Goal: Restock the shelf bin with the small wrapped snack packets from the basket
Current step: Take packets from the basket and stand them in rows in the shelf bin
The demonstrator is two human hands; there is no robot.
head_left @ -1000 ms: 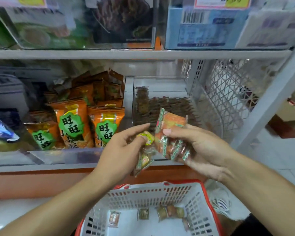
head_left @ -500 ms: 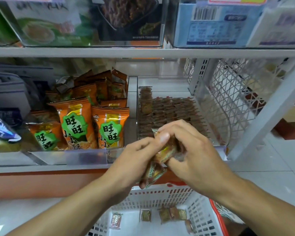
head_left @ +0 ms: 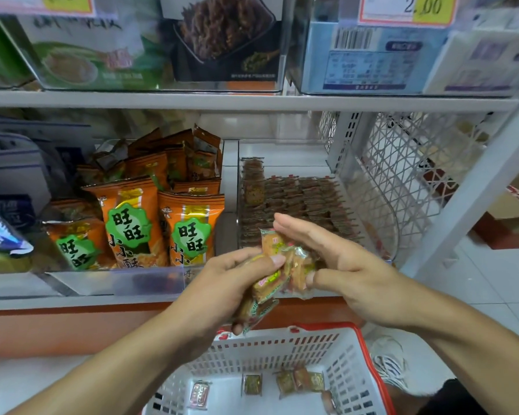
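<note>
Both hands meet in front of the shelf edge over a bunch of small wrapped snack packets (head_left: 285,262), orange with green trim. My left hand (head_left: 222,283) grips the lower packets, thumb on top. My right hand (head_left: 336,259) holds the upper packets from the right, its fingers stretched over them. Behind them on the shelf stands the clear shelf bin (head_left: 369,211), filled with neat rows of brown packets. Below is the white basket with a red rim (head_left: 342,363); several loose packets (head_left: 300,380) lie on its floor.
Orange snack bags (head_left: 189,229) fill the clear bin to the left. A white wire mesh panel (head_left: 408,175) and a slanted white upright (head_left: 474,187) close the shelf's right side. Boxed goods sit on the upper shelf (head_left: 252,100). A shoe (head_left: 390,363) shows right of the basket.
A second ago the hands were slightly apart, each with packets. They closed together half a second ago; now my right fingers have straightened over the bunch.
</note>
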